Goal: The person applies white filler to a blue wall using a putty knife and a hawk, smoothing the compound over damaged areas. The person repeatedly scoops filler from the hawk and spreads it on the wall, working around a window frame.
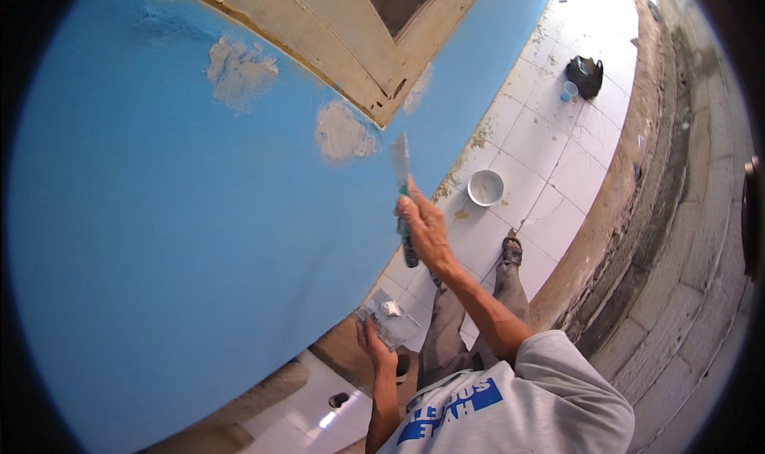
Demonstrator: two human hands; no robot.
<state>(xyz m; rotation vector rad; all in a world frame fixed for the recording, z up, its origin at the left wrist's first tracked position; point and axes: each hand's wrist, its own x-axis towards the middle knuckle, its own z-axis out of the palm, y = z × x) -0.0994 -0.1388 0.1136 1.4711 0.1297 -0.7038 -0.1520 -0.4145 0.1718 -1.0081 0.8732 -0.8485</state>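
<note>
My right hand [428, 229] is wrapped round the dark green handle of a putty knife [401, 161]. Its pale-smeared blade points up, close to the blue wall [231, 247] and just below the corner of a cream wooden frame [381, 107]. Lower down, my left hand [373, 341] grips a flat grey plate [385, 326] by its edge, with a lump of whitish filler [390, 307] on top. A rough patch of filler [343, 132] shows on the wall beside the frame corner. Another filler patch [241, 70] lies farther left.
A round metal pot [485, 189] stands on white floor tiles [532, 142] near my sandalled foot [511, 251]. Farther off are a black plastic bag [587, 76] and a small clear-and-blue cup [568, 92]. A block wall [661, 295] runs along the right.
</note>
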